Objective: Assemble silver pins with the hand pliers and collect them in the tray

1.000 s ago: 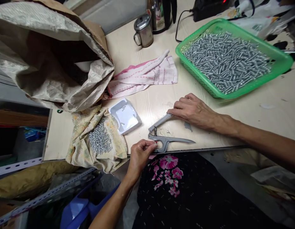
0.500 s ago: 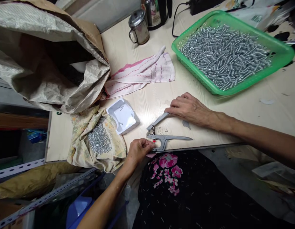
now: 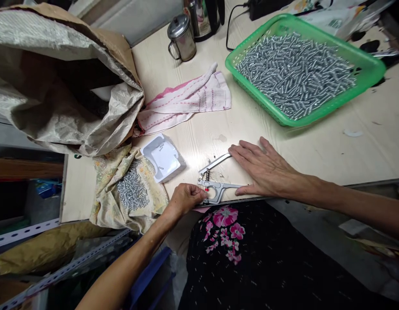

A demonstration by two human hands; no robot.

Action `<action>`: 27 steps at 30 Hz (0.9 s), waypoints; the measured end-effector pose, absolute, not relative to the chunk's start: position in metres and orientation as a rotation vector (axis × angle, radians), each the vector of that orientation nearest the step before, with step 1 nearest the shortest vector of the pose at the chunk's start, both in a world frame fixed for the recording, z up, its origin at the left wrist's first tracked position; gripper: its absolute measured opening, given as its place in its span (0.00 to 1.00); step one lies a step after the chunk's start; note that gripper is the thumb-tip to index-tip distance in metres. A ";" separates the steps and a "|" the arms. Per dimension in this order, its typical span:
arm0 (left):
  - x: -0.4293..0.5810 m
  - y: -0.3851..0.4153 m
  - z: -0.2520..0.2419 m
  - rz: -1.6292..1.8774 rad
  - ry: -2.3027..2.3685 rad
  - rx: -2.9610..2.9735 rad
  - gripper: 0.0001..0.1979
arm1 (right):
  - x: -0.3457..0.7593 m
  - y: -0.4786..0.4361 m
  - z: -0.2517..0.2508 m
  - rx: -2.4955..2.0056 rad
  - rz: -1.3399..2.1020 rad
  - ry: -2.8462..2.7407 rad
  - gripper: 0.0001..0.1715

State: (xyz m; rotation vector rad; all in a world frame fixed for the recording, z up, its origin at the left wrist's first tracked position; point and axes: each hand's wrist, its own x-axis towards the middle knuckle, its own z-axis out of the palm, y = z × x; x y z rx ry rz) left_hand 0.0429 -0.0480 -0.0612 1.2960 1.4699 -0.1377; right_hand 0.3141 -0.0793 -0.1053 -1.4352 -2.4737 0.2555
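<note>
Grey hand pliers [image 3: 217, 191] of the snap-fastener kind, with a spring and a red tip at the jaws, lie at the table's front edge. My right hand [image 3: 267, 170] spans their two handles from above, fingers spread over the upper handle's end and thumb at the lower one. At the jaws my left hand [image 3: 186, 198] pinches thumb and forefinger together beside the red tip; whatever they hold is too small to make out. Left of it, small metal pins [image 3: 133, 189] are heaped on a patterned cloth [image 3: 104, 200]. A white open box [image 3: 168, 161] stands behind, a few small pieces inside.
A green basket [image 3: 259, 97] full of small metal spring-like pieces [image 3: 296, 73] stands at the back right. A towel [image 3: 189, 101], a lidded metal mug [image 3: 183, 41] and a large open sack [image 3: 118, 112] are at the back and left. The table edge runs just before my lap.
My right hand has shifted from the upper handle's end to span both handles, its fingers now spread. My left hand stays pinched at the jaws. The view has shifted slightly.
</note>
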 end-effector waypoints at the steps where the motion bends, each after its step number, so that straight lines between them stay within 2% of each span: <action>1: 0.044 -0.048 -0.060 -0.140 1.472 1.297 0.20 | 0.315 -0.083 -0.107 -1.461 0.256 -2.457 0.61; 4: 0.045 -0.048 -0.058 -0.141 1.478 1.298 0.20 | 0.314 -0.088 -0.106 -1.529 0.263 -2.450 0.61; 14: 0.040 -0.050 -0.065 -0.181 1.465 1.316 0.19 | 0.312 -0.089 -0.095 -1.472 0.281 -2.515 0.41; 17: 0.043 -0.059 -0.058 -0.198 1.514 1.562 0.17 | 0.311 -0.093 -0.099 -1.429 0.306 -2.487 0.35; 20: 0.056 -0.070 -0.056 0.018 1.510 2.093 0.13 | 0.309 -0.096 -0.102 -1.398 0.337 -2.456 0.30; 21: 0.062 -0.072 -0.057 0.085 1.427 2.264 0.15 | 0.309 -0.097 -0.102 -1.398 0.345 -2.451 0.30; 23: 0.074 -0.070 -0.064 0.108 1.173 2.519 0.25 | 0.308 -0.099 -0.101 -1.415 0.355 -2.452 0.32; 25: 0.086 -0.063 -0.073 0.040 0.964 2.640 0.34 | 0.308 -0.101 -0.099 -1.426 0.373 -2.463 0.35; 27: 0.096 -0.053 -0.079 -0.057 0.873 2.676 0.37 | 0.308 -0.103 -0.096 -1.422 0.396 -2.452 0.36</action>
